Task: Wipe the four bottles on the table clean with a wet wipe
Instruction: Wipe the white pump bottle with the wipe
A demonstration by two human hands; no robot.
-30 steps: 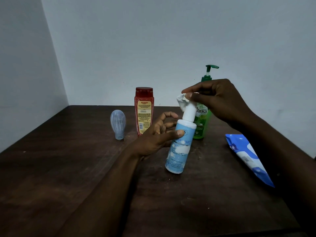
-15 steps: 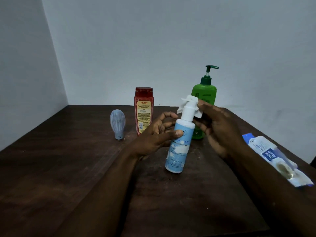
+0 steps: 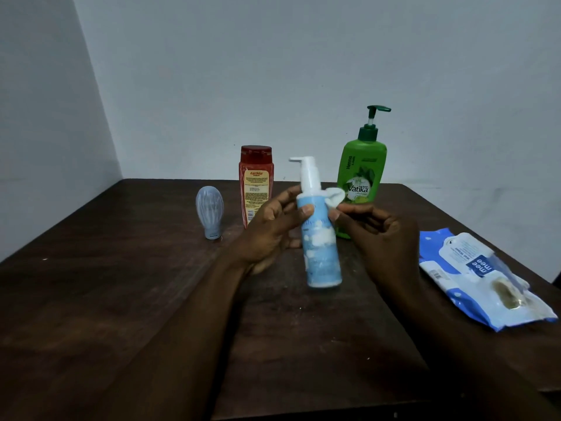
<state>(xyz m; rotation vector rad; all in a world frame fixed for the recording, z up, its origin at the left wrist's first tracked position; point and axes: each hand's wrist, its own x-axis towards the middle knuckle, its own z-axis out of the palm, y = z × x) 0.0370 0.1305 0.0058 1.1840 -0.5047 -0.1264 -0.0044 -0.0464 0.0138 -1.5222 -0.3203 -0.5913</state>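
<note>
Two bare forearms reach in from the near edge over the dark brown wooden table (image 3: 121,299). The left hand (image 3: 270,232) grips the light-blue plastic pump bottle with white cloud patches (image 3: 321,244) around its upper body, with the thumb across the front and the fingers curled behind. The bottle stands nearly upright at the middle of the table, its white pump head turned left. Its base seems to hang just above the wood, though the dim view does not settle this. The right hand (image 3: 382,238) is just to the right of the bottle. Its fingertips pinch a small crumpled white wet wipe (image 3: 335,197), which lies against the bottle's right shoulder.

To the right, near the table's edge, lies a flat blue-and-white soft pack of wipes (image 3: 485,281) with its flap peeled open.

Farther back on the left stands a small grey-blue bulb-shaped bottle (image 3: 209,212), resting on its narrow cap. Right of it, partly behind the left hand, stands a red plastic bottle with a yellow label (image 3: 256,183). The tall green pump bottle with a dark green dispenser (image 3: 362,171) stands behind the right hand, near the table's far edge. A plain pale wall (image 3: 273,71) rises behind everything.
</note>
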